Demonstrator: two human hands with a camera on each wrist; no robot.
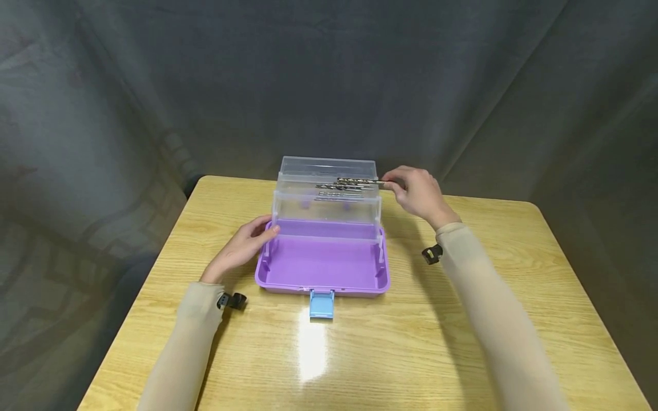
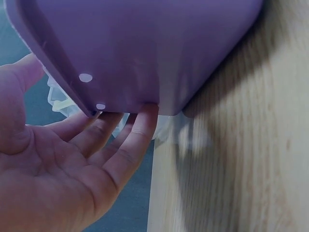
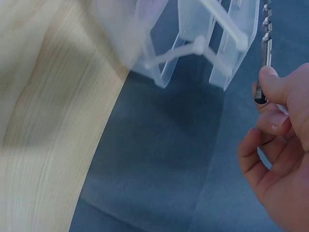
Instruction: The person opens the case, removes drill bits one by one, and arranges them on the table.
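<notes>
The right hand point(image 1: 418, 194) pinches the shank end of a drill bit point(image 1: 360, 181) between thumb and curled fingers, right of centre in the head view, the bit lying across the upper clear tray point(image 1: 327, 171) of the opened purple toolbox point(image 1: 323, 268). The left hand point(image 1: 243, 246), fingers straight and relaxed, rests against the toolbox's left wall. In the right wrist view the bit's tip is cut off at the top edge, and the blurred trays hide the other bits.
</notes>
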